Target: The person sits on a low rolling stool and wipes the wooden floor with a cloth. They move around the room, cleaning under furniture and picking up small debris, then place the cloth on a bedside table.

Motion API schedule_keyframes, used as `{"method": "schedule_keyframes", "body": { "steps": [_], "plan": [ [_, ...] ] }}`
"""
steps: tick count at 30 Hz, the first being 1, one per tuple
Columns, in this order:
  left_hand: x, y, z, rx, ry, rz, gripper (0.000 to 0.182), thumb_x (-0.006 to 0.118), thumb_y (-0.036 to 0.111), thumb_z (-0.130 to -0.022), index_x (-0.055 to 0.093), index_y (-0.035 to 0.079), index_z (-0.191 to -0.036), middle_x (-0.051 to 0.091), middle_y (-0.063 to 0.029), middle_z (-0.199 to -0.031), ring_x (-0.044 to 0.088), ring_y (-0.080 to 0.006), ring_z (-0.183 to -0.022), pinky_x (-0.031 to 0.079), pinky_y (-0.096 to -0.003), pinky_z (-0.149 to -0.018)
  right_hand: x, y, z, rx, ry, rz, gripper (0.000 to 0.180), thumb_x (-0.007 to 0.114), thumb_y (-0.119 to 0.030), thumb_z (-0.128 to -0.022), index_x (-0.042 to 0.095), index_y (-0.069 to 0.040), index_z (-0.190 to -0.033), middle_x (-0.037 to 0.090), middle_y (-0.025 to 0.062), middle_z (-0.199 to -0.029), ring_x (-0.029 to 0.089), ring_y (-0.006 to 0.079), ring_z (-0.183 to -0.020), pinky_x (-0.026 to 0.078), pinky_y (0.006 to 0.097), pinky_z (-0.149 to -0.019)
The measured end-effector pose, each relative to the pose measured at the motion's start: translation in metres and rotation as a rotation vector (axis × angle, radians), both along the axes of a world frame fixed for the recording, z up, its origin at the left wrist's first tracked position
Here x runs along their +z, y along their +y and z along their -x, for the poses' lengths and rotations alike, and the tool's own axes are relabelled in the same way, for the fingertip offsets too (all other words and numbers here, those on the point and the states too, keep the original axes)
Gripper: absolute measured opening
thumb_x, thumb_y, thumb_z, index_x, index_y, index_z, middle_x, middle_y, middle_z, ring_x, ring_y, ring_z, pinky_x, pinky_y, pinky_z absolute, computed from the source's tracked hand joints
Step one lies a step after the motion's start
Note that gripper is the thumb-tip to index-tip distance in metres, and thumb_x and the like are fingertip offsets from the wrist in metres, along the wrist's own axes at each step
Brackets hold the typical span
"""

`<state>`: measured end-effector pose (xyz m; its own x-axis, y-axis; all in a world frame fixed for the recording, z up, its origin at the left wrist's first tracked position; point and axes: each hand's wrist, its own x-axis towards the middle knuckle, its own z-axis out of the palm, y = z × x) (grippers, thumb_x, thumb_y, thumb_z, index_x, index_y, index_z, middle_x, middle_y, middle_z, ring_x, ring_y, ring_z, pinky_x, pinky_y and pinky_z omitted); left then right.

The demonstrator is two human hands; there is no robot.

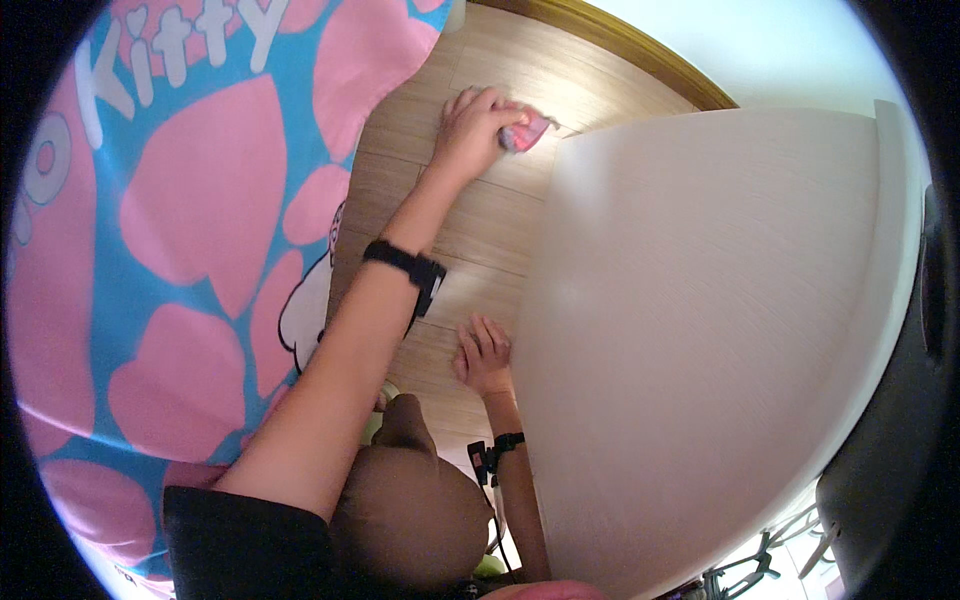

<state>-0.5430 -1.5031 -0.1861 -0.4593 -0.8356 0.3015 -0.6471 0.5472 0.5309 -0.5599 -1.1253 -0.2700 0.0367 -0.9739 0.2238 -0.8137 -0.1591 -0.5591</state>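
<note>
My left hand [471, 129], at the top centre, is closed around a small crumpled pink piece [531, 132], cloth or wrapper. Blur leaves its exact kind unclear. It is low over the wood-plank floor [487, 221], near the lower corner of a pale panel [697, 315]. Lower down, my right hand [484, 354] rests on the floor with fingers spread and nothing in it, right beside the panel's edge. Each wrist wears a black strap with a small device.
A pink and blue printed bedcover [202, 210] hangs along the left. A brown wooden baseboard [622, 37] runs below the white wall [787, 52]. My bent knee [412, 517] is at the bottom, and a thin black cable [501, 536] hangs near my right wrist.
</note>
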Motion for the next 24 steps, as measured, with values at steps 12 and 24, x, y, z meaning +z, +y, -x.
{"method": "schedule_keyframes", "body": {
  "steps": [12,24],
  "plan": [
    [-0.017,-0.032,-0.008,0.327,-0.146,0.191,0.039,0.058,0.007,-0.089,0.070,0.030,-0.118,0.062,-0.0065,-0.114,0.056,-0.0330,-0.111,0.040,-0.0495,-0.098,-0.021,0.037,-0.010,-0.041,0.072,0.032,0.046,0.065,-0.018,-0.084,0.060,-0.012,-0.130,0.047,0.0136,-0.148,0.041,0.0337,-0.136,0.037,0.0511,-0.111],
    [-0.016,0.147,-0.121,-0.220,-0.092,-0.278,0.047,0.061,-0.003,-0.077,0.074,0.026,-0.111,0.063,-0.0066,-0.102,0.058,-0.0307,-0.105,0.044,-0.0456,-0.093,-0.026,0.028,-0.063,-0.047,0.058,-0.005,0.049,0.065,-0.019,-0.084,0.059,-0.011,-0.131,0.048,0.0138,-0.146,0.042,0.0342,-0.134,0.037,0.0508,-0.110]
  ]
}}
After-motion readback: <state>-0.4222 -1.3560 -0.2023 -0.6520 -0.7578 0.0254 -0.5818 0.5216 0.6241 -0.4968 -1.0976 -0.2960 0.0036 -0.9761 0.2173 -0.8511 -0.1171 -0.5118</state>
